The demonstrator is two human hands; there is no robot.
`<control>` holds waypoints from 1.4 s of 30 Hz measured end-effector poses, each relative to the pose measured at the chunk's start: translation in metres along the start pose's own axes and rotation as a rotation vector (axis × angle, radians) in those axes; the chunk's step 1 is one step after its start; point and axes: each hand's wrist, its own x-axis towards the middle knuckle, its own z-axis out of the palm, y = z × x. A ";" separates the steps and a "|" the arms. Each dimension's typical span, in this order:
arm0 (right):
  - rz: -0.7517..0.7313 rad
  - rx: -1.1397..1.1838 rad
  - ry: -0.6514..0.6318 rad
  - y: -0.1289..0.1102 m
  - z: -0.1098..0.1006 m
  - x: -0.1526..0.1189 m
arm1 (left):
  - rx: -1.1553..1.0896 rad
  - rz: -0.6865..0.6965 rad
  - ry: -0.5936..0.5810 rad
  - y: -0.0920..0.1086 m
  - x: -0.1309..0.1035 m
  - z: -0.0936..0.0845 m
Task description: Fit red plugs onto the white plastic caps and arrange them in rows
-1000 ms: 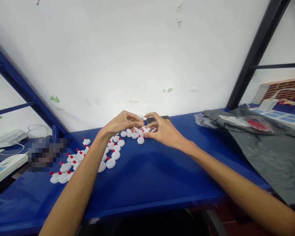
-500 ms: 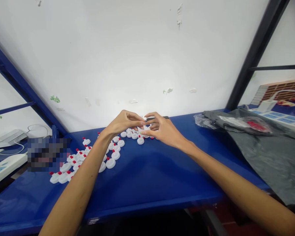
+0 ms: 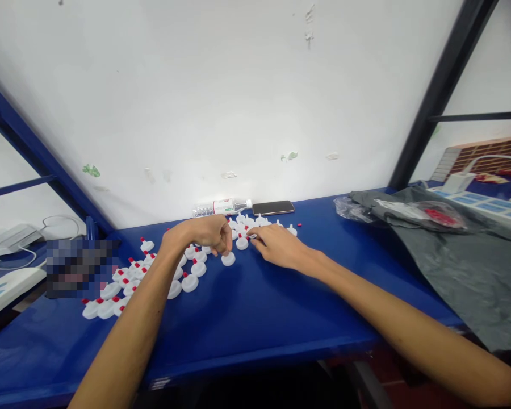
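My left hand (image 3: 213, 234) points downward, its fingers closed on the top of a white nozzle cap (image 3: 228, 259) that is at the blue tabletop. Beside it, my right hand (image 3: 276, 244) reaches low into a group of white nozzle caps (image 3: 259, 219). Its thumb and forefinger are pressed together near a red tip; what they hold is mostly hidden. Just left of these fingers sits a red-tipped cap (image 3: 242, 243). Many more red-tipped white caps (image 3: 190, 282) spread to the left, partly behind my left forearm.
A clear plastic bottle (image 3: 223, 207) lies along the wall beside a dark phone (image 3: 273, 208). One small red tip (image 3: 299, 225) lies at the right of the caps. Grey plastic bags (image 3: 443, 267) cover the right side. A power strip (image 3: 15, 289) is at far left.
My hands were together, raised above the caps. They have moved apart and down: the left brought a cap to the table, the right went among the white caps. The bottle and phone are now uncovered.
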 end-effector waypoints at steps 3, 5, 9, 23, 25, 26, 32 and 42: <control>-0.015 0.006 -0.035 -0.004 0.005 -0.003 | 0.059 -0.086 0.016 -0.003 -0.004 -0.003; -0.051 0.029 -0.074 -0.007 0.004 -0.004 | 0.097 -0.137 0.035 -0.006 -0.006 -0.006; -0.085 0.121 -0.099 -0.008 -0.004 -0.003 | 0.149 -0.173 0.058 -0.011 -0.008 -0.011; 0.554 -0.340 0.105 0.034 -0.062 -0.007 | 0.157 0.277 0.441 0.018 0.008 0.008; 0.575 -0.342 0.096 0.037 -0.063 -0.007 | 0.178 0.357 0.556 0.031 0.016 0.023; 0.580 -0.342 0.082 0.037 -0.062 -0.007 | 0.208 0.391 0.608 0.039 0.021 0.032; 0.564 -0.304 -0.033 0.035 -0.053 -0.003 | 0.289 0.488 0.630 0.072 0.048 0.098; 0.500 -0.203 0.048 0.040 -0.049 -0.001 | 0.238 0.615 0.545 0.074 0.072 0.125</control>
